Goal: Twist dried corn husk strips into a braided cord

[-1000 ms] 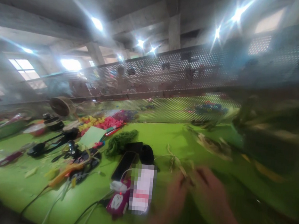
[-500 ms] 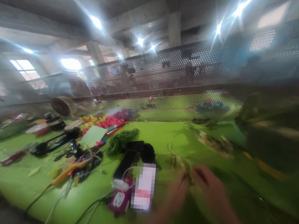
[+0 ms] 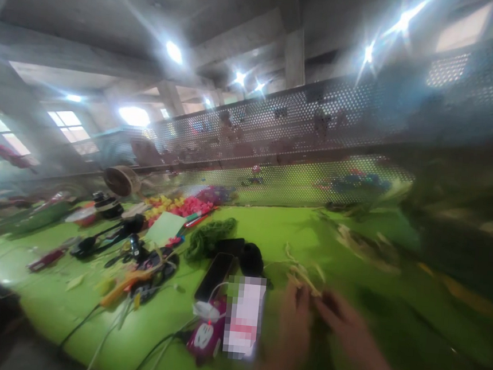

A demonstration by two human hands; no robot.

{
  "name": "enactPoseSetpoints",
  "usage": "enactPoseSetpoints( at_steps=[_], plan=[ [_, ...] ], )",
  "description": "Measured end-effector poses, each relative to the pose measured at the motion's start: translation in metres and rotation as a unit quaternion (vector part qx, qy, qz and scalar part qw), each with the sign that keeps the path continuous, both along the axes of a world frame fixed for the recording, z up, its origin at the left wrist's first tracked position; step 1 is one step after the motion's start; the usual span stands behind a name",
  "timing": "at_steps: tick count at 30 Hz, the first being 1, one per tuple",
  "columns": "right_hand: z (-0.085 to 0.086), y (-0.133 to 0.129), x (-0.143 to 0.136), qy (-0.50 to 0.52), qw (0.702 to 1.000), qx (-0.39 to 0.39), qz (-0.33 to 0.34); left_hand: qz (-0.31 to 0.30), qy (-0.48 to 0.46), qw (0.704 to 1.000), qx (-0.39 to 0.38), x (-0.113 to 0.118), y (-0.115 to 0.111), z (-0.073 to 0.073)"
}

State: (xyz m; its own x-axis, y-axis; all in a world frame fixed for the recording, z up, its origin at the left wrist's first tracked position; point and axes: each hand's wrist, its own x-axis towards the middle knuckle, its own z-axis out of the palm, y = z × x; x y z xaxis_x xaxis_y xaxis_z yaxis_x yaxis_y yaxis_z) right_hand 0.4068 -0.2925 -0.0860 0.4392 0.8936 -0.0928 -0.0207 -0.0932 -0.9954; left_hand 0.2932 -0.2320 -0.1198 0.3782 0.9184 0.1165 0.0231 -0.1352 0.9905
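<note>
Pale, yellowish fibre strands [image 3: 303, 273] stick up between my hands, their loose ends bent over the green table. My left hand [image 3: 298, 313] has its fingers closed on the lower part of the strands. Close beside it, my right hand [image 3: 343, 314] pinches the same strands at their right end. Fingertips and strands are blurred by motion, so how they are joined is unclear. Left of my hands lie a black round spool or ball [image 3: 251, 258], a dark phone [image 3: 215, 277] and a lit device with a blurred-out screen [image 3: 243, 317].
A purple power socket [image 3: 205, 337] with a white plug sits at the front edge, cables trailing down. Green yarn [image 3: 210, 236], an orange-handled tool [image 3: 132, 284] and pink and yellow flowers [image 3: 188, 206] lie leftward. Dry leafy material [image 3: 366, 244] lies behind my right hand, before a perforated panel [image 3: 276, 136].
The view has swung slightly left, so the table things appear further right. My hands stay together on the strands, which now lean more to the side between my fingers.
</note>
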Motion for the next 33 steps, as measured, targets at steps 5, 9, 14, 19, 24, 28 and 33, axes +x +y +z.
enactPoseSetpoints(
  at_steps=[5, 9, 14, 19, 24, 28, 33],
  plan=[
    [0.003, -0.003, 0.003, -0.062, 0.998, -0.015, 0.008, 0.063, 0.0, 0.997, -0.043, 0.003, 0.003, 0.004],
    [0.008, -0.004, 0.005, -0.079, 0.997, -0.011, -0.01, 0.077, -0.001, 0.995, -0.068, 0.0, 0.007, 0.002],
    [0.011, -0.003, 0.007, -0.041, 0.998, -0.035, 0.018, 0.048, -0.014, 0.998, -0.047, -0.003, 0.01, 0.005],
    [0.019, -0.001, 0.011, 0.0, 0.999, -0.035, 0.016, -0.015, 0.004, 1.0, -0.002, -0.005, 0.006, 0.021],
    [0.025, -0.002, 0.013, -0.038, 0.999, -0.013, -0.033, -0.057, 0.046, 0.996, 0.052, -0.006, 0.003, 0.031],
    [0.024, -0.005, 0.01, -0.04, 0.998, 0.003, -0.037, -0.048, 0.076, 0.991, 0.103, -0.005, 0.001, 0.032],
    [0.016, -0.005, 0.008, -0.014, 0.998, 0.005, -0.054, -0.047, 0.099, 0.988, 0.111, -0.002, 0.0, 0.027]
  ],
)
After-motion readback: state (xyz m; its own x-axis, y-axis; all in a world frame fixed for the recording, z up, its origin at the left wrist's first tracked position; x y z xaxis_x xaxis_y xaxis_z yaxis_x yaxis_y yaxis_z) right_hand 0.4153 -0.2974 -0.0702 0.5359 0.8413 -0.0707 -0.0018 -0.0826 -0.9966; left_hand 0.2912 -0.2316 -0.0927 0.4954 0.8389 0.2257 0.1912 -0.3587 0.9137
